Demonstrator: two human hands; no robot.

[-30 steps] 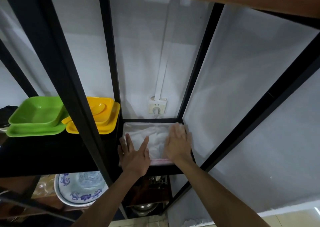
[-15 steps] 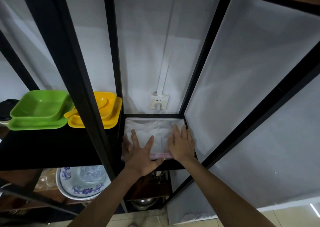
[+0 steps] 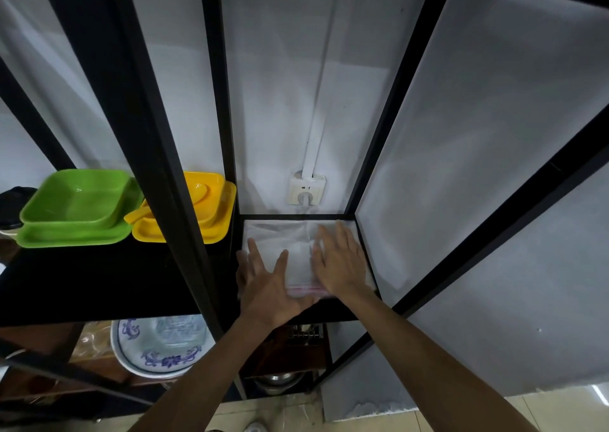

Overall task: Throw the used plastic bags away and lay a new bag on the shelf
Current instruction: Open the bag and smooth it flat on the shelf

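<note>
A clear plastic bag (image 3: 278,237) with a pink zip strip along its near edge lies flat on the small right section of the black shelf (image 3: 342,309). My left hand (image 3: 268,286) rests palm down on the bag's left near part, fingers spread. My right hand (image 3: 341,262) presses flat on the bag's right side, fingers pointing toward the wall. Neither hand grips anything. The bag covers most of this shelf section.
Black frame posts (image 3: 214,102) flank the section. A wall socket (image 3: 306,189) sits just behind it. Green dishes (image 3: 75,210) and yellow dishes (image 3: 214,207) stand on the left shelf. A blue-patterned plate (image 3: 158,349) and metal bowls (image 3: 280,382) sit below.
My left hand has slid a little forward and right over the bag. My right hand stays flat on the right side. The view has dropped slightly.
</note>
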